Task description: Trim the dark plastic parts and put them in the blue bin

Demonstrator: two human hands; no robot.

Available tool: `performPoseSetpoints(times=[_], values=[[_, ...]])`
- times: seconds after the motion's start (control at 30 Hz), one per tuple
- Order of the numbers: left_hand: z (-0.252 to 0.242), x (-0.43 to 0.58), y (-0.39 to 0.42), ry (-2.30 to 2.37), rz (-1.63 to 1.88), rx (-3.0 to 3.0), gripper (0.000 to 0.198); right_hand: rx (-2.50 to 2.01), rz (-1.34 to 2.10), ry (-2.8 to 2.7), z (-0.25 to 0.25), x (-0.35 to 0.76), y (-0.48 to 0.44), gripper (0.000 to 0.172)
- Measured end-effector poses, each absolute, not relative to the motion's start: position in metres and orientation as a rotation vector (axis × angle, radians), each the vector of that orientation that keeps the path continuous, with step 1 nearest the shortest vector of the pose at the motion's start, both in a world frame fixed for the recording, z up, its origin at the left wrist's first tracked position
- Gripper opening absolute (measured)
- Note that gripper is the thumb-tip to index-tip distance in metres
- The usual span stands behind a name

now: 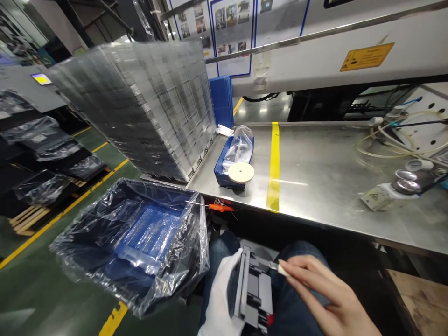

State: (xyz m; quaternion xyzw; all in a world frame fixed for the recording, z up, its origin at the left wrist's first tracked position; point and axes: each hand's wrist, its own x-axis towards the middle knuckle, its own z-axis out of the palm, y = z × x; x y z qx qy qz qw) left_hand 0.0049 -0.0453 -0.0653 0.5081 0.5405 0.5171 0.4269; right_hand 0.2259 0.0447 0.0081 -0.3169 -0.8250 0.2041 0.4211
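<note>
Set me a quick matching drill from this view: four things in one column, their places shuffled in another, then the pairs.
Things
1. grey part
2. pale-handled tool
3. cream disc
4. orange-handled tool

Places
A. at the near end of the blue tray
B. in the bare right hand
C. by the near edge of the metal table
D. in the white-gloved left hand

Pairs: 1-D, 2-B, 3-A, 4-C
</note>
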Motion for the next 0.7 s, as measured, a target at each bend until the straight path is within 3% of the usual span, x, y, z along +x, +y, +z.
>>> performPoseSetpoints(times=[0.3, 0.4, 0.57, 0.7], values=[[-0.033, 0.013, -0.059, 1.825, 1.093, 1.426, 0.058, -0.796, 0.510, -2.077, 0.010, 0.232, 0.044, 0.032], [-0.033, 0.013, -0.055, 1.735, 1.176, 1.491, 0.055, -0.957, 0.724, -1.952, 0.008, 0.232, 0.045, 0.018], [-0.039, -0.001, -0.035, 1.318, 1.078, 1.455, 0.042, -1.223, 1.569, -1.813, 0.011, 0.221, 0.045, 0.081], [-0.035, -0.004, -0.034, 1.179, 1.022, 1.427, 0.044, -1.185, 1.722, -1.819, 0.014, 0.212, 0.046, 0.087]])
